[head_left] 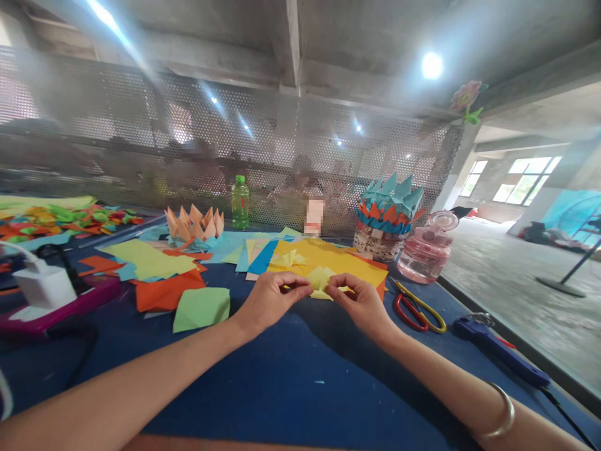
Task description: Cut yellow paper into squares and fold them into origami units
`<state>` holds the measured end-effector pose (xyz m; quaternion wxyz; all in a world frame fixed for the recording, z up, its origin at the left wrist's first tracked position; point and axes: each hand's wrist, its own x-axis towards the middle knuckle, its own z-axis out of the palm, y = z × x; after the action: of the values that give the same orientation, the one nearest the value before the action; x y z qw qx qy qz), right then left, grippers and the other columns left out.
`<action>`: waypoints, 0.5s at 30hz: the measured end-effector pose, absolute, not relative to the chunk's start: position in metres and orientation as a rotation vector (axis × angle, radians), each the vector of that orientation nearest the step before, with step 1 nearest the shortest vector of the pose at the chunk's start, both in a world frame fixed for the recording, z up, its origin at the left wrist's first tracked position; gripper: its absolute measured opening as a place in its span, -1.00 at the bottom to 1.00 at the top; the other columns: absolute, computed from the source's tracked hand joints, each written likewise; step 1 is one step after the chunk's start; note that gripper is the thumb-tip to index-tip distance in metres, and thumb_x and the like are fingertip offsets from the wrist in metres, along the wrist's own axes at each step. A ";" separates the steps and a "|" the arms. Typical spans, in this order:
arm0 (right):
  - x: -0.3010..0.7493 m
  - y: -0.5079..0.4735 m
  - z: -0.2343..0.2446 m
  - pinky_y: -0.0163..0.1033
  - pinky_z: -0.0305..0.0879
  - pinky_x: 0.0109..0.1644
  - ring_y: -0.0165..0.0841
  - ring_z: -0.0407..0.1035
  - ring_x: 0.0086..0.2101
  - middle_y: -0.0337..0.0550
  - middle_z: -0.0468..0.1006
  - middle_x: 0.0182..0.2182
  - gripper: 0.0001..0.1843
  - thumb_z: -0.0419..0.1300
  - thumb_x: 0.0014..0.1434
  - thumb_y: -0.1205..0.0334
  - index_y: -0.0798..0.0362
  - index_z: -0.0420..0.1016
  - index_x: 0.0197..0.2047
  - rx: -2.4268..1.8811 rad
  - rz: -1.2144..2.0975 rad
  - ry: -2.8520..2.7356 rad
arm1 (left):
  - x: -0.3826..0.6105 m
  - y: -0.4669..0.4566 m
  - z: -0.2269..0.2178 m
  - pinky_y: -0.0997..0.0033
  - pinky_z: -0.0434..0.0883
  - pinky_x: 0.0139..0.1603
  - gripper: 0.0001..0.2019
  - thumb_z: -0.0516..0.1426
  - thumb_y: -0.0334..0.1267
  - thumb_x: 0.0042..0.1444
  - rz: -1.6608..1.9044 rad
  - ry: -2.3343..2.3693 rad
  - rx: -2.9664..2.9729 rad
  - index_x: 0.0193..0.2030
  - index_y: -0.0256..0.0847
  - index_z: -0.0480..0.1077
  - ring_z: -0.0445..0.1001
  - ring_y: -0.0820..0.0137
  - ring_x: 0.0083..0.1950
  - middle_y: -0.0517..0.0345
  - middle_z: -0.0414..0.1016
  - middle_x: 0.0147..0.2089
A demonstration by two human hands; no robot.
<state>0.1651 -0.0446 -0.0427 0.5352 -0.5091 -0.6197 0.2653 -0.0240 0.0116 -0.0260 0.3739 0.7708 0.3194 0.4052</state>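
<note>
Both hands pinch a pale yellow folded paper piece point(320, 279) just above the near edge of the stacked sheets. At its left side, my left hand point(275, 297) has thumb and forefinger pressed together on the paper. My right hand point(359, 304) grips the opposite side in the same way. Right behind them, another yellow folded paper shape point(289, 259) rests on yellow sheets point(347, 255). Scissors point(417, 307) with one red and one yellow handle lie to the right of my right hand. A light green sheet point(201, 309) is left of my left hand.
Peach folded paper points point(195, 223) stand at the back left, near a green bottle point(240, 203). A basket point(381, 241) with blue and orange paper points and a pink jar point(425, 254) stand right. A blue corded tool point(500, 351) and a charger on a power strip point(44, 291) flank the table.
</note>
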 end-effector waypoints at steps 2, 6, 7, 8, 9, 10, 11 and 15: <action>0.165 -0.045 -0.043 -0.33 0.22 -0.40 -0.42 0.30 -0.45 -0.23 0.46 -0.42 -0.71 0.22 0.08 -0.02 0.06 0.44 -0.37 -1.240 0.648 -1.461 | -0.024 0.013 -0.027 0.43 0.40 -0.27 -0.86 0.27 -0.19 -0.05 1.056 0.796 1.972 -0.32 -0.12 0.58 0.49 0.35 -0.32 0.17 0.60 -0.32; 0.164 -0.046 -0.042 -0.33 0.19 -0.41 -0.42 0.29 -0.45 -0.23 0.45 -0.45 -0.72 0.21 0.10 0.00 0.06 0.43 -0.38 -1.253 0.616 -1.490 | -0.024 0.016 -0.031 0.45 0.40 -0.26 -0.85 0.24 -0.16 0.01 1.070 0.792 2.000 -0.31 -0.13 0.58 0.50 0.36 -0.30 0.16 0.60 -0.29; 0.163 -0.046 -0.042 -0.33 0.20 -0.40 -0.40 0.30 -0.43 -0.23 0.45 -0.44 -0.73 0.20 0.11 0.01 0.06 0.43 -0.38 -1.253 0.601 -1.507 | -0.024 0.016 -0.031 0.45 0.40 -0.26 -0.85 0.22 -0.15 0.03 1.068 0.794 2.007 -0.31 -0.13 0.58 0.50 0.36 -0.29 0.16 0.59 -0.30; 0.163 -0.047 -0.042 -0.32 0.21 -0.37 -0.39 0.31 -0.41 -0.22 0.46 -0.43 -0.74 0.19 0.13 0.02 0.06 0.44 -0.38 -1.252 0.580 -1.526 | -0.024 0.017 -0.032 0.45 0.40 -0.25 -0.84 0.21 -0.14 0.05 1.071 0.791 2.014 -0.31 -0.12 0.58 0.50 0.36 -0.27 0.16 0.59 -0.29; 0.163 -0.047 -0.041 -0.32 0.22 -0.35 -0.39 0.32 -0.39 -0.22 0.47 -0.42 -0.76 0.17 0.14 0.04 0.06 0.44 -0.38 -1.252 0.553 -1.548 | -0.025 0.017 -0.032 0.46 0.41 -0.24 -0.84 0.21 -0.14 0.05 1.079 0.785 2.021 -0.32 -0.12 0.58 0.50 0.35 -0.24 0.16 0.59 -0.27; 0.163 -0.048 -0.041 -0.31 0.23 -0.32 -0.38 0.33 -0.38 -0.21 0.48 -0.41 -0.77 0.16 0.15 0.06 0.05 0.44 -0.37 -1.256 0.520 -1.571 | -0.025 0.018 -0.033 0.46 0.41 -0.22 -0.85 0.21 -0.14 0.05 1.094 0.777 2.024 -0.32 -0.11 0.58 0.51 0.34 -0.19 0.15 0.59 -0.23; 0.163 -0.049 -0.040 -0.30 0.24 -0.29 -0.37 0.34 -0.37 -0.21 0.49 -0.41 -0.78 0.16 0.17 0.08 0.05 0.45 -0.37 -1.263 0.482 -1.593 | -0.025 0.018 -0.033 0.46 0.41 -0.21 -0.85 0.21 -0.14 0.05 1.108 0.769 2.023 -0.32 -0.10 0.58 0.50 0.33 -0.14 0.14 0.59 -0.19; 0.163 -0.050 -0.040 -0.27 0.25 -0.27 -0.36 0.35 -0.38 -0.21 0.51 -0.41 -0.82 0.15 0.19 0.12 0.03 0.45 -0.35 -1.292 0.349 -1.664 | -0.025 0.021 -0.034 0.44 0.44 -0.17 -0.84 0.23 -0.13 0.01 1.123 0.766 1.998 -0.32 -0.11 0.58 0.48 0.29 -0.02 0.09 0.56 -0.07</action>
<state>0.1629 -0.0505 -0.0399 0.4823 -0.5300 -0.6827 0.1430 -0.0253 0.0210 -0.0344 0.3547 0.7729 0.2965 0.4346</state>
